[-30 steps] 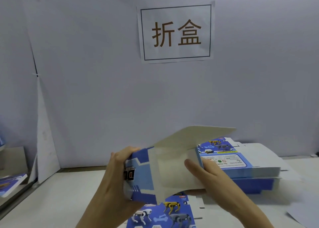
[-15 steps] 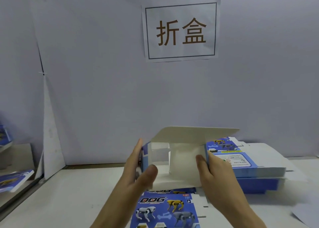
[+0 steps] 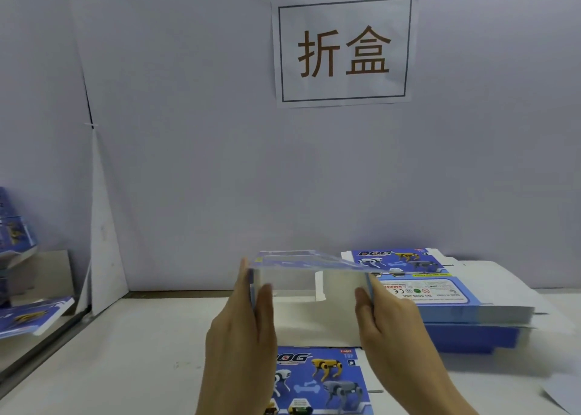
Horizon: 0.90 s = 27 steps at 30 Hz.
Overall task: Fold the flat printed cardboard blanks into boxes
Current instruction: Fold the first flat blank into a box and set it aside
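Head view: a half-folded box (image 3: 314,315) is held just above the table (image 3: 125,351), over the middle of its near edge, with the open side facing the camera and the white inside showing. Its printed top panel lies roughly level over the opening. The left grip (image 3: 242,329) pinches the box's left wall, thumb inside and fingers outside. The right grip (image 3: 390,326) clasps the right wall the same way. Under the box, at the near edge, a flat blank (image 3: 320,380) lies printed side up. A stack of blanks (image 3: 440,292) sits toward the far right of the table, just beside the right grip. A paper sign (image 3: 344,50) hangs on the wall behind.
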Motion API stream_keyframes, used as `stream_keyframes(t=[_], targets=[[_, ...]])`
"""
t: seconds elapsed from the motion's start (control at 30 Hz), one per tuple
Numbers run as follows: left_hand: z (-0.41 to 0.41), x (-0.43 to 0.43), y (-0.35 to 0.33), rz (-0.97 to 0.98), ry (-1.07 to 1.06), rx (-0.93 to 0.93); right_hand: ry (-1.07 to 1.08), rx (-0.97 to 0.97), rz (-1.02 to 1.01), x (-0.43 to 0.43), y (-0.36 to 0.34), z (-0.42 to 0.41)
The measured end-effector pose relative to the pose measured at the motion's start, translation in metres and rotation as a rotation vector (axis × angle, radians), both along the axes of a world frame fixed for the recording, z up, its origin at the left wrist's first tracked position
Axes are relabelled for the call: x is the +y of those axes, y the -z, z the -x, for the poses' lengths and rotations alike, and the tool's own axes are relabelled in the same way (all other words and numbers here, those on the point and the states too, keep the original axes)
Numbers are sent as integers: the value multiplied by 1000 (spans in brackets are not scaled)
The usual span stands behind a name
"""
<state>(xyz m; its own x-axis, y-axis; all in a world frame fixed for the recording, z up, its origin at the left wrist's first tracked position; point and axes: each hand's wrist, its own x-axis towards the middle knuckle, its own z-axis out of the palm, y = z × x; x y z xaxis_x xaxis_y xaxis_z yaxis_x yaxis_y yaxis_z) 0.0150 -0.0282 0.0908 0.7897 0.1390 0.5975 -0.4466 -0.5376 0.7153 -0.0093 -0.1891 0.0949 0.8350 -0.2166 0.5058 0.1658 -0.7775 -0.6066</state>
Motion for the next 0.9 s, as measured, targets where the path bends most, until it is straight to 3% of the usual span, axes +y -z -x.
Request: stream_keyframes(t=[0.2,0.37,0.5,0.63,0.7,0.8,0.9], targets=[[-7,13,1,-129,-89,-41,9,52,40,5,3,-5],[-7,18,-1,-256,54,-70,-94,61,-178,0,-2,2],[-8,21,-6,-44,236,-19,-99,-219,-222,-11,-5,3],[-2,22,-8,213,429,-120,46,-380,-215,-13,-5,2],[-3,22,-4,33,470,-210,64,-386,-266,-12,-5,2],[-10,19,1,-308,371,-320,-102,-315,-565,-13,-10,5],[-15,21,1,-384,239,-417,-256,-182,-620,-20,-14,8]])
